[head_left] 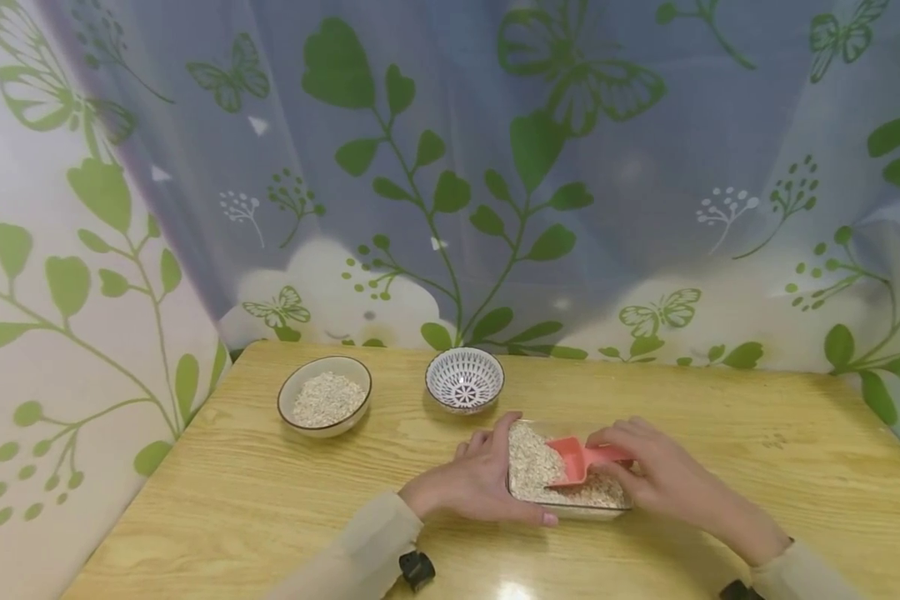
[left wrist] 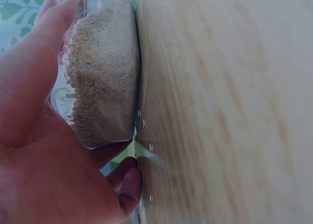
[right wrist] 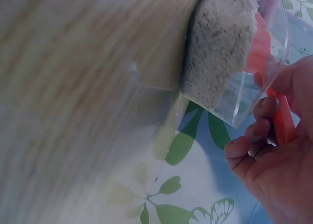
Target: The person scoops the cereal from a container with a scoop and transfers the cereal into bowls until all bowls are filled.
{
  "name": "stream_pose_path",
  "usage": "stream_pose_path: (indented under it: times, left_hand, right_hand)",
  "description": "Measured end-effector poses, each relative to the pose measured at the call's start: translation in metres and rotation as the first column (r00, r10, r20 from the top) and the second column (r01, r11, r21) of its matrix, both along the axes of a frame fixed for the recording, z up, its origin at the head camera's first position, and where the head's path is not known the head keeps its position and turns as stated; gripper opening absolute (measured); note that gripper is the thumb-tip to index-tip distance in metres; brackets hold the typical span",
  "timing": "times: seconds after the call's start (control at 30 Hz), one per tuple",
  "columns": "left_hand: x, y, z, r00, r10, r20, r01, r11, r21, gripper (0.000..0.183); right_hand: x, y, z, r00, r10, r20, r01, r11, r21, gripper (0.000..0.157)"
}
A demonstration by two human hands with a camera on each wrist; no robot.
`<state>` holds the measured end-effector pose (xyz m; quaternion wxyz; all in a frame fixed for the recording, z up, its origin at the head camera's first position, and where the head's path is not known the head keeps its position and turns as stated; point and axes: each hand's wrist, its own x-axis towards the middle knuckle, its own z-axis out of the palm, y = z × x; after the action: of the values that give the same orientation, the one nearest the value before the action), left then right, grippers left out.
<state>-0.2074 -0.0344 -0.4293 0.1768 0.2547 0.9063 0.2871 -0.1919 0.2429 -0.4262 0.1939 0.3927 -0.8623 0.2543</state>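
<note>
A clear rectangular container (head_left: 588, 512) of oat flakes (head_left: 531, 467) stands on the table. My left hand (head_left: 483, 482) grips its left end, thumb along the near side and fingers around toward the back. In my right hand (head_left: 671, 479) is the handle of a pink scoop (head_left: 572, 461), whose bowl is tipped into the oats. From the right wrist view, the scoop's handle (right wrist: 283, 119) lies between thumb and curled fingers, above the container's clear wall (right wrist: 237, 104). In the left wrist view, oats (left wrist: 105, 62) press against the container's side.
At the back left of the wooden table (head_left: 217, 492) is a cream bowl (head_left: 332, 431) holding oats. A patterned bowl (head_left: 465, 371) stands behind the container with no contents visible. A leaf-print curtain (head_left: 450, 233) hangs along the back edge. A few loose flakes lie beside the container.
</note>
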Motion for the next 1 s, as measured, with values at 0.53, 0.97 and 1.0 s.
stream_pose_path:
  times: [0.53, 0.97, 1.0]
  left_hand:
    - [0.0, 0.0, 0.0, 1.0, 0.004, -0.011, -0.004, 1.0, -0.002, 0.133]
    - [0.0, 0.001, 0.0, 1.0, 0.013, -0.027, -0.013, 1.0, -0.018, 0.134]
    - [0.0, 0.001, 0.0, 1.0, 0.012, -0.026, -0.013, 1.0, -0.016, 0.134]
  right_hand:
    - [0.007, -0.013, 0.0, 0.994, -0.091, -0.059, 0.097, 0.989, 0.115, 0.027]
    - [0.006, -0.018, 0.004, 0.974, -0.078, -0.212, 0.134, 0.955, 0.263, 0.019]
    - [0.005, -0.018, 0.002, 0.974, -0.079, -0.213, 0.134, 0.957, 0.258, 0.018]
